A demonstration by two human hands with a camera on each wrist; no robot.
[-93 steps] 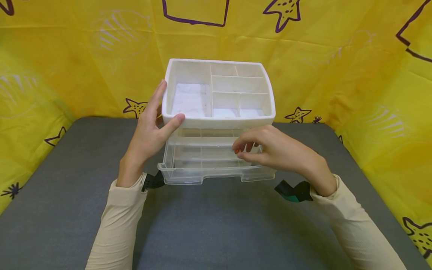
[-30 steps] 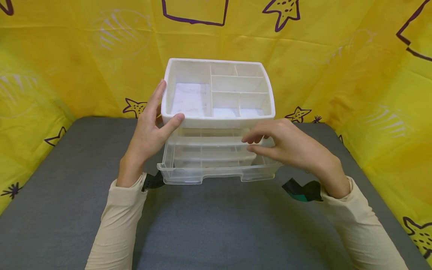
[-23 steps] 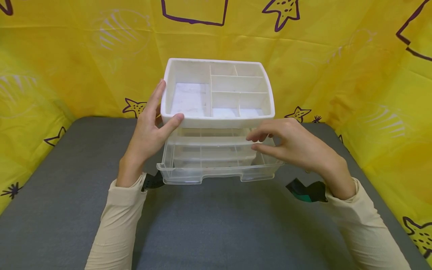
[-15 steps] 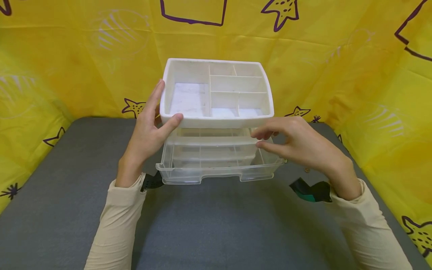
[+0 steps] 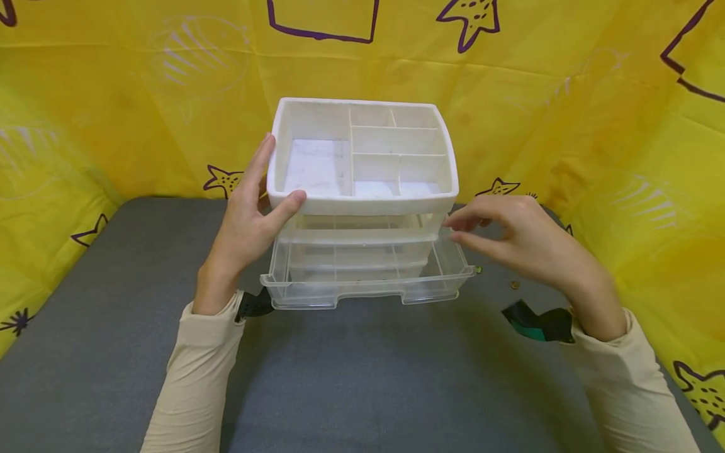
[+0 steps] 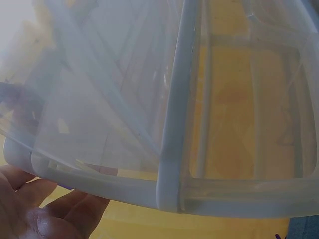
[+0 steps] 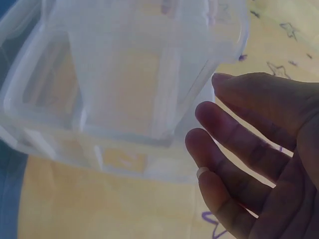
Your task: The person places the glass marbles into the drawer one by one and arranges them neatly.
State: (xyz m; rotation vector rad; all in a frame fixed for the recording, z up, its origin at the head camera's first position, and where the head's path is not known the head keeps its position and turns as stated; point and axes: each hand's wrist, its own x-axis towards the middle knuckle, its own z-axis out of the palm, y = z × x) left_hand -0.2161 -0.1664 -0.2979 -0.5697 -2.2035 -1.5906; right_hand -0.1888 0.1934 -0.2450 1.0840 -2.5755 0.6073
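A white plastic drawer organizer (image 5: 362,206) stands on the table, with a divided tray on top. Its lower clear drawer (image 5: 368,289) is pulled out toward me. My left hand (image 5: 243,220) holds the organizer's left side, thumb on the front rim and fingers along the side; the left wrist view shows its fingertips at the frame. Beside the organizer's right side is my right hand (image 5: 515,239), fingers loosely bent and apart from the thumb. In the right wrist view, nothing shows between the fingers (image 7: 219,159) and thumb. Faint specks in the drawer are too small to tell.
Right of the drawer, a tiny green piece (image 5: 478,269) and a small brownish round piece (image 5: 515,285) lie on the dark grey table (image 5: 362,377). Yellow patterned cloth (image 5: 362,69) hangs behind and along both sides.
My right hand has moved right, away from over the drawer. The small reddish thing it pinched about three seconds ago is gone from its fingers. My left hand keeps its hold.
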